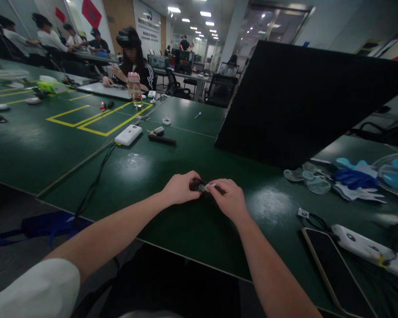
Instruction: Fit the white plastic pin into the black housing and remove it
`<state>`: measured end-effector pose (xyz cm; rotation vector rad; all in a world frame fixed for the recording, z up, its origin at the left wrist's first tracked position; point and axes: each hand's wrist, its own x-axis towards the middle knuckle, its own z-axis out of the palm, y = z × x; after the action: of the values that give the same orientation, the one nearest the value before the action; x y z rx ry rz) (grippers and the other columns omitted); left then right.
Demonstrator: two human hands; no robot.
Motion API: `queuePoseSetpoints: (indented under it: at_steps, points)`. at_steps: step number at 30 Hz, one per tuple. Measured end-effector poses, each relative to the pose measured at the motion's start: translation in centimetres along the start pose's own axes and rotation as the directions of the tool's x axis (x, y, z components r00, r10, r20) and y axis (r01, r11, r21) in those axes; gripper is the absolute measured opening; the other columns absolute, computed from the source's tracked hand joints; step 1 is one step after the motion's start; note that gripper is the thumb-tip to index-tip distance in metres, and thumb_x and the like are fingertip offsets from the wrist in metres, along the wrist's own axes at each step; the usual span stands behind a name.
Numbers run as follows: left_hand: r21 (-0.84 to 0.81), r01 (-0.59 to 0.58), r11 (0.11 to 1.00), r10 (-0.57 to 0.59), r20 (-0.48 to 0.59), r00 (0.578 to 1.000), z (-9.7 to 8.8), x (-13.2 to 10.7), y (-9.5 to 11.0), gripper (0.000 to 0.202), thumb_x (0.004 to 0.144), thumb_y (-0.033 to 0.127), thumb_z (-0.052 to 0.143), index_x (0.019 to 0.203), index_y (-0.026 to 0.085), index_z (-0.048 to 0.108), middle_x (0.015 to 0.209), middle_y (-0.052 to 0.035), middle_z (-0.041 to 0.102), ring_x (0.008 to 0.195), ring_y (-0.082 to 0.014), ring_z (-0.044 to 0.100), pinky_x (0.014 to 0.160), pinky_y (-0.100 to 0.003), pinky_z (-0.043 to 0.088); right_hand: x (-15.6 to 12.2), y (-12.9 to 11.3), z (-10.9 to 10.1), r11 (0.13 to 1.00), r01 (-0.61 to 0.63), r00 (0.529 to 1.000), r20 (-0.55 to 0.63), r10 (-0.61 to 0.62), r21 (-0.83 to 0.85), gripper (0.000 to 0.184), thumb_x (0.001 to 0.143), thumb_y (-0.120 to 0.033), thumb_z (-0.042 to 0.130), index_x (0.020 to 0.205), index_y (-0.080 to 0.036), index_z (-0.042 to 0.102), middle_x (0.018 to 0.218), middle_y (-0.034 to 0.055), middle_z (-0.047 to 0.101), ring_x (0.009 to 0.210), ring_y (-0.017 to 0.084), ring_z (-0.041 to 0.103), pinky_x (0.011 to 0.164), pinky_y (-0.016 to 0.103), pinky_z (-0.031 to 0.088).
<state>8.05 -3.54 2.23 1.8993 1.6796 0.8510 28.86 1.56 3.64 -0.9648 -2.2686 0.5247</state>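
Note:
In the head view my left hand (181, 188) grips a small dark part (195, 184) just above the green table, thumb and fingers closed on its left side. A round metallic piece shows in the part's face, but its exact kind is too small to make out. Against the right side of this part, my right hand (230, 198) pinches a small whitish piece (210, 187) between thumb and fingertips. The two hands nearly meet. Beyond them lie a black bar (162, 140) and a small motor-like cylinder (158, 131).
A large black panel (305, 101) leans at the back right. Fan blades (313, 176), blue gloves (354, 178), a phone (334, 269) and a white power bank (371, 248) lie right. Another white power bank (128, 134) and a bottle (135, 89) stand left. A person (132, 66) sits opposite.

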Motion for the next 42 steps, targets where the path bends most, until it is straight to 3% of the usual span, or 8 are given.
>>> queuePoseSetpoints:
  at_steps: [7, 11, 16, 20, 26, 32, 37, 42]
  points:
    - [-0.082, 0.018, 0.996, -0.015, 0.037, 0.999, -0.2, 0.1, -0.1, 0.042, 0.076, 0.038, 0.072, 0.113, 0.024, 0.059, 0.090, -0.0007, 0.074, 0.077, -0.0198, 0.071, 0.071, -0.033, 0.053, -0.2, 0.2, 0.7, 0.998, -0.061, 0.997, 0.045, 0.061, -0.002, 0.019, 0.089, -0.044, 0.063, 0.091, -0.027, 0.072, 0.102, 0.0047, 0.069, 0.094, 0.023, 0.062, 0.083, 0.041, 0.049]
    - [-0.072, 0.053, 0.996, -0.050, 0.036, 0.998, -0.4, 0.2, -0.3, 0.044, 0.074, 0.038, 0.075, 0.113, 0.023, 0.059, 0.096, -0.0028, 0.075, 0.083, -0.0215, 0.071, 0.073, -0.033, 0.053, 0.5, 1.5, 0.2, 0.915, -0.259, 0.952, -0.081, 0.296, 0.308, 0.042, 0.079, -0.061, 0.069, 0.097, -0.023, 0.071, 0.102, 0.0076, 0.069, 0.087, 0.023, 0.063, 0.076, 0.039, 0.051]
    - [-0.084, 0.081, 0.993, -0.075, 0.068, 0.995, -0.7, 0.2, -0.4, 0.043, 0.076, 0.037, 0.075, 0.114, 0.024, 0.059, 0.103, -0.0025, 0.074, 0.091, -0.0212, 0.071, 0.078, -0.033, 0.054, 1.5, 5.6, -2.6, 0.212, -0.257, 0.653, 0.008, 0.758, 0.943, 0.073, 0.081, -0.086, 0.031, 0.099, -0.023, 0.063, 0.105, 0.0110, 0.068, 0.094, 0.025, 0.066, 0.075, 0.041, 0.057]
    - [-0.064, 0.088, 0.994, -0.085, 0.061, 0.995, -0.6, 0.1, -0.1, 0.046, 0.076, 0.039, 0.074, 0.118, 0.026, 0.058, 0.107, -0.0030, 0.072, 0.094, -0.0218, 0.070, 0.081, -0.035, 0.054, 1.4, 7.6, -3.7, -0.041, -0.158, 0.570, 0.125, 0.812, 0.987, 0.072, 0.083, -0.084, 0.022, 0.103, -0.026, 0.058, 0.109, 0.0124, 0.067, 0.103, 0.027, 0.066, 0.075, 0.043, 0.059]
    - [0.005, 0.080, 0.997, -0.080, 0.011, 0.997, -1.7, -0.4, -0.4, 0.046, 0.076, 0.040, 0.073, 0.117, 0.025, 0.060, 0.111, -0.0057, 0.069, 0.097, -0.0233, 0.068, 0.079, -0.034, 0.054, 1.2, 7.4, -3.4, -0.008, -0.166, 0.593, 0.106, 0.799, 0.986, 0.072, 0.083, -0.084, 0.023, 0.108, -0.026, 0.057, 0.114, 0.0131, 0.066, 0.108, 0.028, 0.065, 0.077, 0.044, 0.060]
    - [0.223, 0.098, 0.970, -0.067, -0.144, 0.987, -6.8, -3.4, -4.3, 0.052, 0.076, 0.033, 0.069, 0.125, 0.022, 0.054, 0.113, -0.0088, 0.068, 0.099, -0.0249, 0.067, 0.088, -0.039, 0.053, 1.2, 6.8, -3.5, 0.021, -0.190, 0.624, 0.104, 0.774, 0.982, 0.077, 0.084, -0.084, 0.021, 0.106, -0.022, 0.062, 0.109, 0.0142, 0.069, 0.098, 0.026, 0.068, 0.074, 0.040, 0.059]
    - [0.654, -0.128, 0.746, 0.216, -0.056, 0.975, -11.6, -5.8, -7.2, 0.047, 0.077, 0.027, 0.067, 0.123, 0.019, 0.058, 0.119, -0.0122, 0.066, 0.112, -0.0305, 0.061, 0.116, -0.056, 0.028, 1.0, 5.8, -3.2, 0.091, -0.245, 0.682, 0.105, 0.724, 0.965, 0.080, 0.086, -0.082, 0.023, 0.101, -0.017, 0.067, 0.097, 0.0143, 0.072, 0.082, 0.024, 0.069, 0.065, 0.036, 0.056]
    - [0.791, -0.252, 0.557, 0.332, 0.066, 0.941, -14.0, -6.6, -7.7, 0.039, 0.082, 0.014, 0.060, 0.119, 0.025, 0.064, 0.122, -0.0113, 0.065, 0.118, -0.0302, 0.056, 0.118, -0.059, 0.018, 0.9, 5.2, -3.0, 0.119, -0.283, 0.712, 0.125, 0.691, 0.952, 0.080, 0.087, -0.082, 0.022, 0.097, -0.018, 0.069, 0.089, 0.0128, 0.072, 0.075, 0.023, 0.068, 0.063, 0.034, 0.054]
